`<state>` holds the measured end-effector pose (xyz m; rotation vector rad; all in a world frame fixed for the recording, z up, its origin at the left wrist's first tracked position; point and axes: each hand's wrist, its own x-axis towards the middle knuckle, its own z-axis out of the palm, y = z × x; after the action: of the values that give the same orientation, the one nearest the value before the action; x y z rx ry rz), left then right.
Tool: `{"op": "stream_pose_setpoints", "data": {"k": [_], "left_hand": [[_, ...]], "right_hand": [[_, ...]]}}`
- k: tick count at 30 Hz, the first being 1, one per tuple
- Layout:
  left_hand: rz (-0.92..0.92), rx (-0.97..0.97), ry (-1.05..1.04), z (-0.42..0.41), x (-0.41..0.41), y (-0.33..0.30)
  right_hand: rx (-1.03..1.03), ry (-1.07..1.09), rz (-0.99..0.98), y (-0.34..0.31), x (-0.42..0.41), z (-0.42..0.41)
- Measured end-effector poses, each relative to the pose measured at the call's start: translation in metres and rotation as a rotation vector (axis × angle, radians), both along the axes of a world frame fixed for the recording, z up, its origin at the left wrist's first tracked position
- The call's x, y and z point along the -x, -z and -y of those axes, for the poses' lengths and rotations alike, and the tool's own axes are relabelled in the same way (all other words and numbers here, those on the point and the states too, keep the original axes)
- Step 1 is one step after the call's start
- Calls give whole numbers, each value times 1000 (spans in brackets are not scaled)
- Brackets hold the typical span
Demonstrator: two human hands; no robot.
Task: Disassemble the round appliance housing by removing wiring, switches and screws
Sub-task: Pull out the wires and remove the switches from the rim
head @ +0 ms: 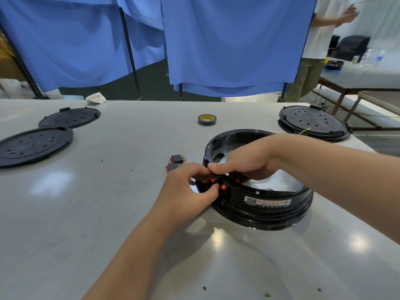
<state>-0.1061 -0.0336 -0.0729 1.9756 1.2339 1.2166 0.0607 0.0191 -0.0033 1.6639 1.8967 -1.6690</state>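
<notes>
A round black appliance housing (pixel 270 204) lies on the grey table (pixel 108 202), open side up, with a shiny metal base inside and a white label on its near wall. Two red rocker switches (pixel 218 184) sit in its left wall. My left hand (pixel 186 191) pinches the switches from outside the wall. From above, my right hand (pixel 242 163) reaches over the rim, fingers curled on the wall behind the switches. Two loose red-and-black switches (pixel 176 162) lie on the table just left of the housing.
Two black round cover plates (pixel 34 146) (pixel 69 118) lie at the far left. Another black housing (pixel 313 123) with a yellow wire stands at the back right. A roll of tape (pixel 207 119) sits mid-table. A person stands behind the blue curtains at the right.
</notes>
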Motion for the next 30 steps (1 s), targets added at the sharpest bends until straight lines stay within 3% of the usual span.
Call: {"op": "stream_pose_setpoints", "data": {"k": [8,15,30], "left_hand": [[-26,-48,4,1,0,0],[2,-50,-3,3,-2,-3],[-12,-12,1,3,-5,-4]], "right_hand": [[-35,-7,15,-1,-3,0],[120,118,-147,-5,-12,-3],[43,47,-58,-5,-9,6]]}}
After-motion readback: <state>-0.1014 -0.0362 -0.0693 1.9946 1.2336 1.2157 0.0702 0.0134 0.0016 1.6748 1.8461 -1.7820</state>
